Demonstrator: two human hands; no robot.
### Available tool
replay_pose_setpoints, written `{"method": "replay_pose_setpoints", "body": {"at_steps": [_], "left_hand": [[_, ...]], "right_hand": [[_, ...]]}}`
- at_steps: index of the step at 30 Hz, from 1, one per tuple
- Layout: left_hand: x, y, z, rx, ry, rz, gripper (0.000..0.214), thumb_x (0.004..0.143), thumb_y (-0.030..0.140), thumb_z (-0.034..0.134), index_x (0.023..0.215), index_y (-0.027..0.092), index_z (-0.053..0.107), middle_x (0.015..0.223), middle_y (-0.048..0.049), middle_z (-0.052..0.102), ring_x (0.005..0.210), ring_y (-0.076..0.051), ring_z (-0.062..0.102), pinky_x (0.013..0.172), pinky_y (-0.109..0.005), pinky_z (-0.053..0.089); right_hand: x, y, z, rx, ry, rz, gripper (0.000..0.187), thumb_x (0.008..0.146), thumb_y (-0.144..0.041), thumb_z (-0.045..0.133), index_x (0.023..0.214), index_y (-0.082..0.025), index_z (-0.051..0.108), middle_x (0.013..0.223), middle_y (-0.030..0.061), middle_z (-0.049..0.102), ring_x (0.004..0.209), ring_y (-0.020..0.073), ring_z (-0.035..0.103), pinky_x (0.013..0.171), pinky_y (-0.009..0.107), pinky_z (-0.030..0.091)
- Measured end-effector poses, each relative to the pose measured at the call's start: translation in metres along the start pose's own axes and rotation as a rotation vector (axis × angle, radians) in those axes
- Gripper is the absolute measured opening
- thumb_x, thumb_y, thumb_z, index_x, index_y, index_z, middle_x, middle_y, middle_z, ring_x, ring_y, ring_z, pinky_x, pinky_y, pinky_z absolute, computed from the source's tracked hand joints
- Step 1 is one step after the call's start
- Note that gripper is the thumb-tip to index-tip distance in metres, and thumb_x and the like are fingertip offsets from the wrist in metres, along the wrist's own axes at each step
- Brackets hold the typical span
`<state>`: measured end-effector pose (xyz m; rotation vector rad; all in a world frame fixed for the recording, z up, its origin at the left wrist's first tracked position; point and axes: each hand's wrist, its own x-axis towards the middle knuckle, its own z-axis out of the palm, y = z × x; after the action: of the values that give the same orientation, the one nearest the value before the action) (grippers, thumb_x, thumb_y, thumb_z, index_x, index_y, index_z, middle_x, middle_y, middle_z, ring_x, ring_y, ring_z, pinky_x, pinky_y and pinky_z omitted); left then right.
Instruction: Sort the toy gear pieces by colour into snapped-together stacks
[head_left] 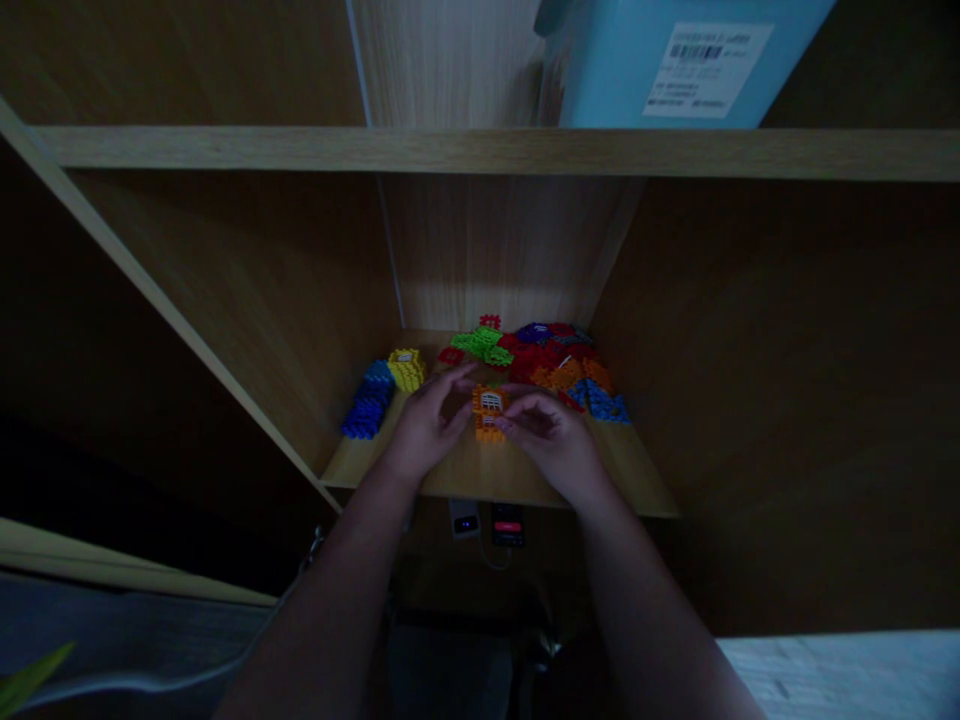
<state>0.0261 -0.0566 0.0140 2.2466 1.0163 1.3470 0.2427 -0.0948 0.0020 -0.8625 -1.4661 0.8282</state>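
Right hand (553, 440) clamping fingers on orange pieces (489, 434), near middle of lower shelf (480, 478); left hand (431, 420) curving beside, fingers apart. Shelf holding blue stack (366, 408) left, mixed pile (532, 362) far right. Blue bin (611, 70) sitting above, contents hidden.

Head-worn view, looking forward and down, near shelf (466, 474)

Probably a home, by the look of it. Judged from the wood-grain cabinet (750, 380), the brightly coloured plastic toy pieces (536, 360) spread over its lower shelf (484, 477), and the light-blue box (600, 80) on the upper shelf (472, 150) (with a printed label (709, 70)). Noted also: a green leaf (34, 680), lower left. Cannot tell which room.
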Motion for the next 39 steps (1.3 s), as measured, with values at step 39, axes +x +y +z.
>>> {"method": "replay_pose_setpoints", "body": {"at_steps": [39], "left_hand": [[-0.001,-0.024,0.008,-0.244,-0.342,-0.168,0.069,0.085,0.037,0.089,0.145,0.023,0.058,0.145,-0.0131,0.068,0.134,-0.031,0.066,0.117,-0.050,0.052]], "right_hand": [[0.001,0.029,-0.014,-0.192,-0.124,0.079,0.022,0.089,-0.041,0.080,0.086,-0.027,0.064,0.128,0.0057,0.077,0.124,0.0260,0.071,0.109,0.044,0.052]]}}
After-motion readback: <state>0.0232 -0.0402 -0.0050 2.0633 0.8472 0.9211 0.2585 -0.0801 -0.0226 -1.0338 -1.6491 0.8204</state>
